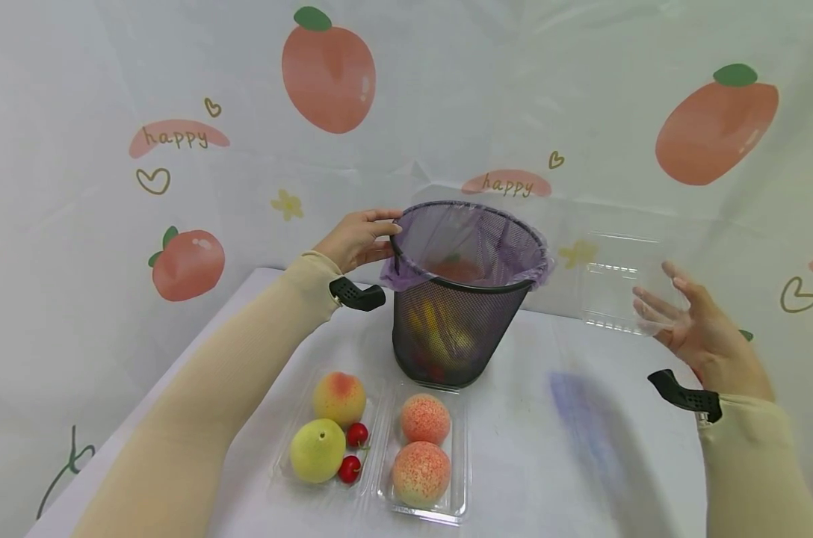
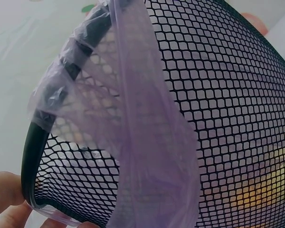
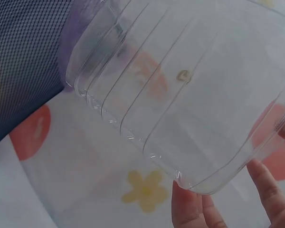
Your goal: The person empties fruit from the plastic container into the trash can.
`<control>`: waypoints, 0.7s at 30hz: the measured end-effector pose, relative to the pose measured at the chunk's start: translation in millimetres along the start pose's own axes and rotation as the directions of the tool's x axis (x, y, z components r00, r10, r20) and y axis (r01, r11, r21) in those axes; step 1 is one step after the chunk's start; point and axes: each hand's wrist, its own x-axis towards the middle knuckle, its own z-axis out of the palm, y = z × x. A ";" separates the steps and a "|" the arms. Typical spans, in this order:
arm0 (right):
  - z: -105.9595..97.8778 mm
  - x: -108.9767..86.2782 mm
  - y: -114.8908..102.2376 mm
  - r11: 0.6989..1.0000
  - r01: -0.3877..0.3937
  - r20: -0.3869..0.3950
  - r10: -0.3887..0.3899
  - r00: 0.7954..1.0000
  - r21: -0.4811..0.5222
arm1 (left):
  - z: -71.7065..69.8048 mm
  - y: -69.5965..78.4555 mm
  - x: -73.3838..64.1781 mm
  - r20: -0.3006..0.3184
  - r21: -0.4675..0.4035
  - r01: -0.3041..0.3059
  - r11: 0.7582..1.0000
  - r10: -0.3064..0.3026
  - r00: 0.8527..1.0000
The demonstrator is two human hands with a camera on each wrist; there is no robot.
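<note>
A black mesh wastebasket (image 1: 447,329) lined with a thin purple plastic bag (image 1: 406,278) leans to one side near the wall, with yellow and red things visible through its mesh. My left hand (image 1: 362,240) grips its rim at the left; in the left wrist view only the fingertips (image 2: 7,194) show there. Off to the right, my right hand (image 1: 705,329) holds a clear plastic container (image 1: 618,284) up in the air by its edge. Seen from the right wrist, the clear container (image 3: 180,109) has ridged or layered walls, and the fingers (image 3: 270,194) pinch its corner.
In front of the basket lie two clear trays. The left tray (image 1: 282,463) bears a peach (image 1: 339,398), a yellow-green pear-like fruit (image 1: 317,450) and two cherries (image 1: 349,469). The right tray (image 1: 462,463) carries two speckled pink peaches (image 1: 421,474). A printed cloth (image 1: 406,90) hangs behind.
</note>
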 end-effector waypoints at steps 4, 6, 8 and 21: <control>-10.7 5.0 5.3 0.998 -0.061 0.027 0.061 0.998 0.001 | 0.0 -0.1 0.7 -0.003 -0.003 0.002 1.000 -0.002 1.000; -14.1 6.6 9.3 0.998 -0.064 0.020 0.064 0.998 -0.030 | 0.0 -0.3 1.4 -0.004 -0.005 0.004 1.000 -0.004 1.000; -17.0 7.9 13.3 0.996 -0.070 0.008 0.070 0.997 -0.058 | 0.0 -0.3 1.8 -0.002 -0.007 0.004 1.000 -0.004 1.000; -28.9 15.5 36.7 0.979 -0.149 -0.047 0.144 0.989 -0.136 | -1.0 0.5 -1.7 0.015 0.000 -0.001 1.000 0.001 1.000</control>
